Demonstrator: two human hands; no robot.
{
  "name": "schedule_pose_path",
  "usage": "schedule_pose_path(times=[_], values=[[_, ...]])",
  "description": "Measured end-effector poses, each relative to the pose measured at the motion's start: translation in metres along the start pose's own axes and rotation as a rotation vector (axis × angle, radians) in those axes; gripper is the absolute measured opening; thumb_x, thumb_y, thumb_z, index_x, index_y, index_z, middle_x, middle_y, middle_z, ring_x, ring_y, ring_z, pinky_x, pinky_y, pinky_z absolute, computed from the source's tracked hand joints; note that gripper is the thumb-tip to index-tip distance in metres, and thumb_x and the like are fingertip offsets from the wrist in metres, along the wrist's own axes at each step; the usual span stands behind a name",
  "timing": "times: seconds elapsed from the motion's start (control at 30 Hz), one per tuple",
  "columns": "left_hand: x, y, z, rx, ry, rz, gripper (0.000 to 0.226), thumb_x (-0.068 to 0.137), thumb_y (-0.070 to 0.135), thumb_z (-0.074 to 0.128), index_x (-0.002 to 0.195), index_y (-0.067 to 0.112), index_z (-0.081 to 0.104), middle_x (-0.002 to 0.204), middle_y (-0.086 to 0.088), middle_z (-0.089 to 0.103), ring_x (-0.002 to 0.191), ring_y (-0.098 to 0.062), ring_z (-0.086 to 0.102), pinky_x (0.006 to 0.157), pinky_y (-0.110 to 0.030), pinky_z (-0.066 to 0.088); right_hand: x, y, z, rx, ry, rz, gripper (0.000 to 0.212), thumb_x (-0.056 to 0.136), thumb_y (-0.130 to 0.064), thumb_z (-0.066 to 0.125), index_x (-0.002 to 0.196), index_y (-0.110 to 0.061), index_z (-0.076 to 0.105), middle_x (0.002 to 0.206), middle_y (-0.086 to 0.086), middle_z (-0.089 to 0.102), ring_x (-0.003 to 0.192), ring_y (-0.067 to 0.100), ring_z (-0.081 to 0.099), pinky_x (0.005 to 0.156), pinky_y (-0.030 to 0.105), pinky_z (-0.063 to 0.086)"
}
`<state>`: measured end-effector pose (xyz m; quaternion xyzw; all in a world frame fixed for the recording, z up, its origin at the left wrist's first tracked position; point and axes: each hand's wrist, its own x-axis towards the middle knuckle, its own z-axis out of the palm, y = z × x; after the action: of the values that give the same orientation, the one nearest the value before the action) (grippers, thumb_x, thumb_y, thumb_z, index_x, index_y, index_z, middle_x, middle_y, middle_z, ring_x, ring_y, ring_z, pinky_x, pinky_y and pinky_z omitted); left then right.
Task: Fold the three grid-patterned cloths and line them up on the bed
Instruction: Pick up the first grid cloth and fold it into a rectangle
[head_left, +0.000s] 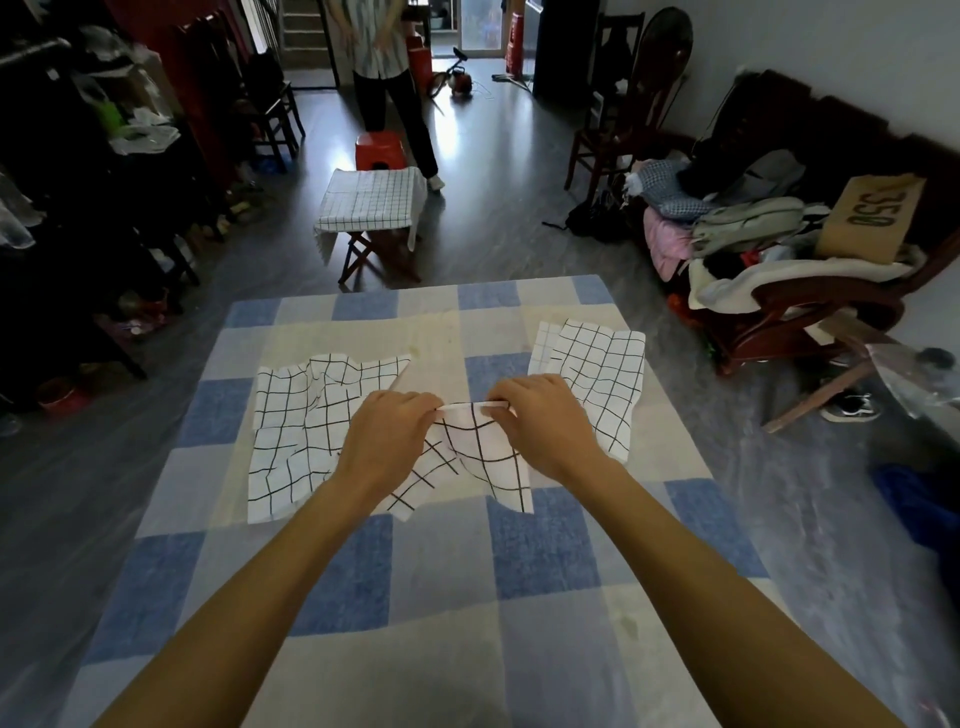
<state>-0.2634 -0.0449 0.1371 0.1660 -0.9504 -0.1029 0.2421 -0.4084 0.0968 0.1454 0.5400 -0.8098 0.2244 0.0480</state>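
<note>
Three white cloths with black grid lines are on the blue-and-cream checked bed (363, 597). A rumpled cloth (301, 426) lies flat at the left. Another cloth (597, 374) lies at the right, partly doubled over. Between them hangs the middle cloth (478, 457), lifted by its top edge. My left hand (387, 436) pinches that edge on the left, and my right hand (545, 421) pinches it on the right. The lower part of the held cloth drapes onto the bed.
A small folding table (371, 208) covered with a grid cloth stands beyond the bed, a red stool (379, 150) and a standing person (389, 88) behind it. A chair piled with clothes and a cardboard box (867, 218) is at the right. Cluttered shelves line the left.
</note>
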Motion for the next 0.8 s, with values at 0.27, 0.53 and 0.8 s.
schedule_pose_path(times=[0.27, 0.53, 0.8], values=[[-0.009, -0.004, -0.001, -0.195, -0.052, -0.157, 0.022, 0.096, 0.027, 0.049, 0.101, 0.015, 0.066, 0.077, -0.003, 0.068, 0.062, -0.02, 0.059, 0.058, -0.032, 0.051, -0.008, 0.006, 0.0, 0.484, 0.003, 0.348, 0.028, 0.095, -0.039, 0.054, 0.109, -0.017, 0.063, 0.108, -0.004, 0.068, 0.098, 0.007, 0.059, 0.082, 0.023, 0.044], [-0.009, -0.01, -0.012, -0.471, 0.104, -0.353, 0.013, 0.096, 0.023, 0.051, 0.088, 0.025, 0.061, 0.063, -0.004, 0.056, 0.055, -0.013, 0.047, 0.049, -0.023, 0.038, -0.015, 0.006, 0.013, 0.584, 0.114, 0.478, 0.04, 0.096, -0.043, 0.049, 0.129, -0.02, 0.052, 0.121, -0.008, 0.06, 0.102, -0.003, 0.048, 0.081, 0.012, 0.035], [-0.012, -0.007, -0.015, -0.583, 0.173, -0.443, 0.012, 0.095, 0.025, 0.051, 0.089, 0.024, 0.061, 0.081, -0.017, 0.062, 0.072, -0.022, 0.053, 0.061, -0.014, 0.041, -0.032, 0.001, 0.033, 0.751, 0.072, 0.705, 0.051, 0.094, -0.04, 0.054, 0.139, -0.023, 0.039, 0.133, 0.0, 0.051, 0.118, 0.011, 0.047, 0.096, 0.029, 0.04]])
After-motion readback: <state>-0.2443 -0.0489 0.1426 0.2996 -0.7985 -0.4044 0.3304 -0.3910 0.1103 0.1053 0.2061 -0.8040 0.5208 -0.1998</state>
